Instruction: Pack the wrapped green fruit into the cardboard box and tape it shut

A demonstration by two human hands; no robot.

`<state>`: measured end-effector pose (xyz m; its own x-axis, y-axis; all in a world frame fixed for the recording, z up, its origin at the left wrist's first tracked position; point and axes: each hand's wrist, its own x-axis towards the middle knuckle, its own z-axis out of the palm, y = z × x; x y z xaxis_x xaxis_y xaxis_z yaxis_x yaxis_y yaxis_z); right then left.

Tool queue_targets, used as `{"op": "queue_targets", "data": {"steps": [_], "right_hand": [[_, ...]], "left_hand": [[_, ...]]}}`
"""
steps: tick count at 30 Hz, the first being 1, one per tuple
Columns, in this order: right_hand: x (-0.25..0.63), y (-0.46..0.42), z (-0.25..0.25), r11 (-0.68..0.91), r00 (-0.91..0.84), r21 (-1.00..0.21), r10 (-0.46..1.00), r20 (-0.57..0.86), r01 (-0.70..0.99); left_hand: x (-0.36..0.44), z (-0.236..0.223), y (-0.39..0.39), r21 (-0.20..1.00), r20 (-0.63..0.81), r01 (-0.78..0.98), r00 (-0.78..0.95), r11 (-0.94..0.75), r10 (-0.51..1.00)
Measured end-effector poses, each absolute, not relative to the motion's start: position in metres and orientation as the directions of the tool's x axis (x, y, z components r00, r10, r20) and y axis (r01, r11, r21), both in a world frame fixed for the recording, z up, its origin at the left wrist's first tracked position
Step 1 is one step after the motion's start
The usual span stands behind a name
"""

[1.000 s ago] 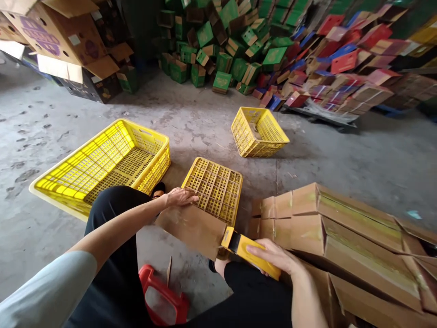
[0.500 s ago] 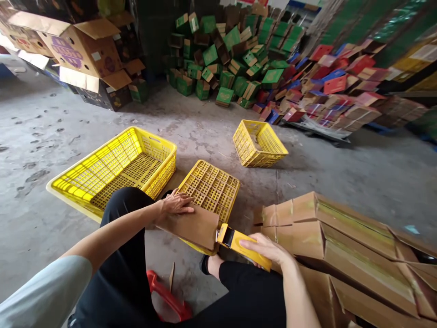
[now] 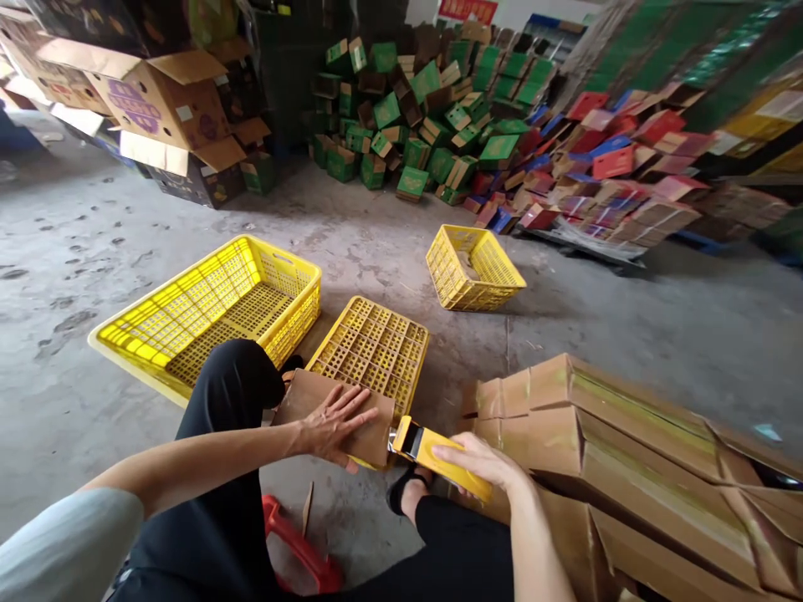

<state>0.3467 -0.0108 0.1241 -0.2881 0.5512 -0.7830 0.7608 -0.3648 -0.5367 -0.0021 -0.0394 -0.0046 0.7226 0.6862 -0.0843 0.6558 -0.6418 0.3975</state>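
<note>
A brown cardboard box (image 3: 364,431) lies across the near part of an upturned yellow plastic crate (image 3: 376,341) between my knees. My left hand (image 3: 335,424) rests flat on the cardboard with its fingers spread. My right hand (image 3: 480,461) is wrapped round a yellow hand stapler (image 3: 439,456). The stapler's metal jaw meets the right edge of the cardboard. Whether the jaw is clamped on that edge, I cannot tell.
A large yellow basket (image 3: 298,313) stands at left, and a smaller yellow basket (image 3: 464,293) farther off. Stacked brown cartons (image 3: 652,464) lie at right. Near my feet is a red plastic piece (image 3: 301,548). Green boxes (image 3: 414,180) and red boxes (image 3: 615,163) are piled behind.
My left hand has shifted right and nearer to me across the cardboard, its fingers spreading. The cardboard and the crate have moved slightly left. The stapler stays at the cardboard's right edge.
</note>
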Motion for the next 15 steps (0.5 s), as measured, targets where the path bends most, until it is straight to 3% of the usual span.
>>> {"op": "queue_targets", "data": {"steps": [7, 11, 15], "right_hand": [[0.370, -0.020, 0.113, -0.415, -0.230, -0.530, 0.584, -0.778, 0.740], [0.376, -0.022, 0.115, -0.444, -0.196, -0.533, 0.607, -0.770, 0.720], [0.373, -0.023, 0.114, -0.473, -0.182, -0.515, 0.585, -0.790, 0.715]], "left_hand": [[-0.027, 0.020, -0.010, 0.320, 0.011, 0.743, 0.617, -0.588, 0.787], [-0.101, 0.051, 0.036, 0.316, 0.059, 0.927, 0.193, -0.202, 0.979], [-0.200, 0.073, 0.051, 0.407, 0.014, 0.907, -0.124, 0.108, 0.992]]}}
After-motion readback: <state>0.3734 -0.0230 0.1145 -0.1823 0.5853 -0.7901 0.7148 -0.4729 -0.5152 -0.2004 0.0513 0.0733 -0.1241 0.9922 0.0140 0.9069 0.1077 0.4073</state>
